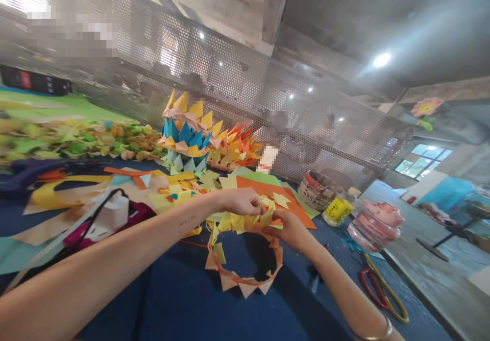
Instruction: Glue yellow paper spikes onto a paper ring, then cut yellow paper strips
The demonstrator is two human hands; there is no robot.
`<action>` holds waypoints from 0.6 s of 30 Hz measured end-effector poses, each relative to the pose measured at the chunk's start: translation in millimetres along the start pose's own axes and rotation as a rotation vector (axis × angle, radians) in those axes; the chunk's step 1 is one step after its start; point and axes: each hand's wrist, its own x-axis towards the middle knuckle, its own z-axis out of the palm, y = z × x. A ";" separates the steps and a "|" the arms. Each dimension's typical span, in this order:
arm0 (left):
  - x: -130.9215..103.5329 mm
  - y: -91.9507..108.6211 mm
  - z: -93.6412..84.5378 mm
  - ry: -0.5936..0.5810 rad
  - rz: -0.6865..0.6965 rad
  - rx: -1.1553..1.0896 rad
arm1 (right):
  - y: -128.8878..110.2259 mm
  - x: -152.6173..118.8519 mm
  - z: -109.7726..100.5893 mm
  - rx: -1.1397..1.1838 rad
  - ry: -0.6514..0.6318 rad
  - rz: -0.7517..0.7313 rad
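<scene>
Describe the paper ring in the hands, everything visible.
The paper ring is an open loop of folded paper triangles linked in a chain, points sticking outward. The near and side parts look orange to tan; the top part is yellow. It is held just above the blue table, roughly facing the camera, the table showing through its middle. The left hand pinches the yellow top from above; the right hand grips its right side. It looks unfinished and slightly uneven.

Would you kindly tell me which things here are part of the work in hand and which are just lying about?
In hand:
left hand
right hand
paper ring

Lying about:
stacked paper model
scissors
woven basket
orange sheet
</scene>
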 end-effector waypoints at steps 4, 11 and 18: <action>1.2 -2.1 0.5 0.011 -0.007 0.009 | 0.2 -0.6 6.4 0.057 0.030 0.023; 2.0 -3.6 2.3 0.019 -0.018 0.004 | 0.4 -2.7 14.0 0.115 0.077 0.042; 1.4 -1.1 3.7 0.000 0.008 -0.005 | -2.1 -1.7 13.5 0.160 0.103 0.060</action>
